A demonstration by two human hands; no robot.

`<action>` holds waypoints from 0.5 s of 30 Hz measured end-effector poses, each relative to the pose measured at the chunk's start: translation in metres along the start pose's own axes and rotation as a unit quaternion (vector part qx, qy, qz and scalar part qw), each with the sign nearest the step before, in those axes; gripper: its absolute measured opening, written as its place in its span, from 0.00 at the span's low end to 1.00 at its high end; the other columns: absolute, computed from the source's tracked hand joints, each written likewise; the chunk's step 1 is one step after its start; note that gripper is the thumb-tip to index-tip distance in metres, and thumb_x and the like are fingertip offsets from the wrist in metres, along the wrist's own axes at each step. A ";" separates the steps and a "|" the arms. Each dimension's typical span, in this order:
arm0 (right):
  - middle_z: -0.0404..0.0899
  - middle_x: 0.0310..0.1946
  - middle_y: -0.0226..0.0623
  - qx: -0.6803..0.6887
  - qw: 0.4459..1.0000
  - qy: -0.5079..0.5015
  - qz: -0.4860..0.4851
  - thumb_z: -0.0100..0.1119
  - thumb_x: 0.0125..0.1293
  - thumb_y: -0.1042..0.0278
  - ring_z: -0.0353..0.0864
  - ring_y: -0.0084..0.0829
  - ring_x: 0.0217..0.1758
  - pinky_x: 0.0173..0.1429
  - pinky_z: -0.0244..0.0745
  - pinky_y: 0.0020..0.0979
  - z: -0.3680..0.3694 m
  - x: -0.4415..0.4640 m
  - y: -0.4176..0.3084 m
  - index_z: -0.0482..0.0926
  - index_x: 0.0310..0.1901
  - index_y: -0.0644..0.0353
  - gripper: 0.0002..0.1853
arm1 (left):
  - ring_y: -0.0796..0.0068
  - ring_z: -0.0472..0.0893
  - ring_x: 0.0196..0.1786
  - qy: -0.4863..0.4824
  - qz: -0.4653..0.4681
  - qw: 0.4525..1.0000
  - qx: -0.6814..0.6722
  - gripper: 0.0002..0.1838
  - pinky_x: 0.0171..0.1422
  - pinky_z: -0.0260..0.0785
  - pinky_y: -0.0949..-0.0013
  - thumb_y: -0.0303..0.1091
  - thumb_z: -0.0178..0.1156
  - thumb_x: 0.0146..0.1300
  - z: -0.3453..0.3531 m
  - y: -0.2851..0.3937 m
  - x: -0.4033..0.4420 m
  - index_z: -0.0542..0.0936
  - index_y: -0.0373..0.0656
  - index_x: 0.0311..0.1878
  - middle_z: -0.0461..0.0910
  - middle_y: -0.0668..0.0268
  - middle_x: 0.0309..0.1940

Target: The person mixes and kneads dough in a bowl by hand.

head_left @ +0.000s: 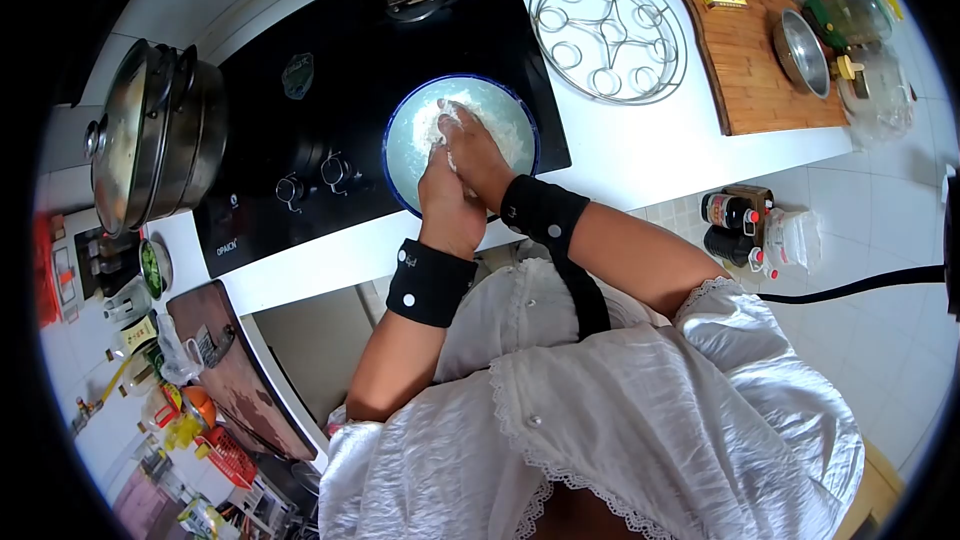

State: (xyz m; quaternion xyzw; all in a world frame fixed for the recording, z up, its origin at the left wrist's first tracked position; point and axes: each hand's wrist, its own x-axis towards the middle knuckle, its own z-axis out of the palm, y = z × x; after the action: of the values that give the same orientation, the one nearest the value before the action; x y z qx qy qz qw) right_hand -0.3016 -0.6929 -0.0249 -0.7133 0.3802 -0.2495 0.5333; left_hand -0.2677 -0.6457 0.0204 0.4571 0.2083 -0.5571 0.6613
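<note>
A pale bowl (402,155) with a blue rim stands on the black stovetop near its front right corner. White flour and clumps of dough (428,120) lie in it and cling to my fingers. My right hand (476,152) reaches in from the right, fingers curled and pressed against the other hand. My left hand (450,202) comes from below, its fingers closed and partly covered by the right hand. The two hands meet inside the bowl with floury dough between them. Each wrist wears a black band.
A stacked steamer pot (165,140) stands on the stove's left side. To the right are a round wire rack (608,35) and a wooden board (760,90) with a metal bowl (800,52). Bottles (728,210) stand on the floor. Another cutting board (235,340) lies left.
</note>
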 end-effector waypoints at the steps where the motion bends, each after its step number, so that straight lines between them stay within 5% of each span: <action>1: 0.66 0.52 0.53 0.104 0.991 0.014 0.077 0.46 0.59 0.66 0.62 0.50 0.57 0.62 0.55 0.39 0.000 -0.001 -0.005 0.69 0.49 0.69 0.19 | 0.64 0.69 0.54 0.000 -0.008 1.000 0.003 0.20 0.59 0.60 0.63 0.44 0.41 0.64 0.002 0.002 -0.001 0.67 0.42 0.54 0.70 0.62 0.51; 6: 0.63 0.55 0.55 0.158 0.979 -0.023 0.130 0.38 0.64 0.63 0.61 0.49 0.58 0.64 0.52 0.40 0.000 -0.020 -0.026 0.66 0.54 0.65 0.20 | 0.65 0.70 0.50 -0.078 -0.030 0.997 -0.008 0.21 0.55 0.64 0.65 0.48 0.43 0.63 -0.023 0.011 0.020 0.67 0.43 0.52 0.71 0.60 0.47; 9: 0.61 0.58 0.48 0.079 0.994 -0.012 0.073 0.35 0.64 0.59 0.58 0.39 0.62 0.65 0.49 0.29 0.004 -0.030 -0.026 0.62 0.57 0.64 0.23 | 0.66 0.72 0.46 -0.141 0.040 0.987 0.069 0.20 0.51 0.66 0.67 0.49 0.44 0.62 -0.038 0.012 0.038 0.69 0.43 0.47 0.72 0.61 0.43; 12: 0.66 0.53 0.54 0.019 0.999 0.030 0.014 0.40 0.63 0.65 0.62 0.50 0.58 0.65 0.51 0.39 0.007 -0.030 -0.022 0.67 0.53 0.66 0.19 | 0.67 0.72 0.47 -0.221 0.118 0.956 0.153 0.19 0.51 0.66 0.67 0.48 0.44 0.63 -0.048 0.006 0.040 0.69 0.43 0.47 0.72 0.62 0.44; 15: 0.67 0.52 0.53 -0.160 0.975 0.038 -0.149 0.40 0.62 0.68 0.62 0.49 0.58 0.65 0.52 0.38 0.011 -0.005 0.011 0.69 0.50 0.70 0.18 | 0.66 0.71 0.49 -0.090 0.053 0.992 0.070 0.19 0.54 0.65 0.65 0.45 0.41 0.64 -0.015 0.002 0.016 0.68 0.41 0.50 0.72 0.61 0.46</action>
State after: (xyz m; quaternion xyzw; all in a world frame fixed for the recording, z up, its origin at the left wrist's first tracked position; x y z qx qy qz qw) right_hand -0.2993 -0.6840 -0.0387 -0.8279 0.3244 -0.2896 0.3542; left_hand -0.2572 -0.6423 0.0011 0.4605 0.0837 -0.5736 0.6722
